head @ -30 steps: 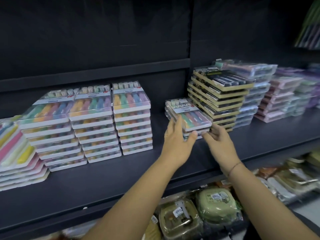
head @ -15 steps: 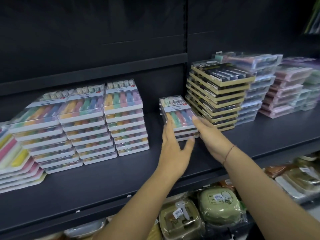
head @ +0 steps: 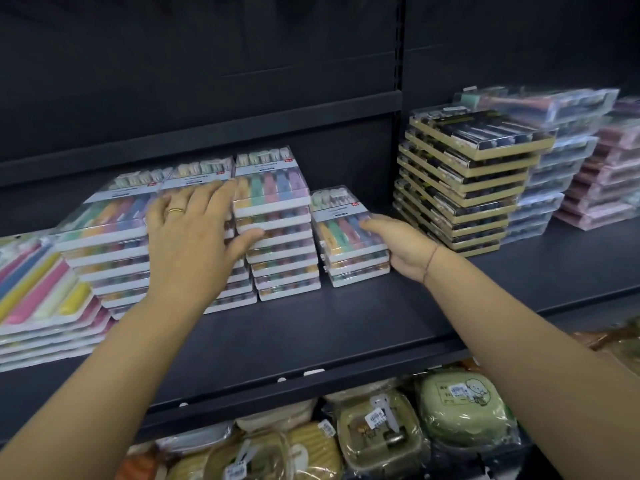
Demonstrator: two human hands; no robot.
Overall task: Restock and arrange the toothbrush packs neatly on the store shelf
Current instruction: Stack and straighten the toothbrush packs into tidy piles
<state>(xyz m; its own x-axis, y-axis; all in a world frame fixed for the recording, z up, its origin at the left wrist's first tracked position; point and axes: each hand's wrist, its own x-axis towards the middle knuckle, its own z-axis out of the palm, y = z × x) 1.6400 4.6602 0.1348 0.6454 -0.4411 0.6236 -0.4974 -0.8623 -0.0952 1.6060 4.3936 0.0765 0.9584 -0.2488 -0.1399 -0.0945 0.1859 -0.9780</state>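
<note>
Handling toothbrush packs on a dark shop shelf (head: 311, 337).
The left hand (head: 188, 237) is lying flat, fingers spread apart, on top of the middle stack (head: 204, 174) of three tall stacks of pastel toothbrush packs, its thumb touching the front of the end stack (head: 273, 202) to the right. The right hand (head: 401, 245) is clasping a short stack (head: 349, 247) of the same packs by its right side, fingers curled over the top pack. That short stack is sitting just beside the tall ones, back from the shelf's front edge, with a gold-edged pile (head: 467, 181) near on its right.
</note>
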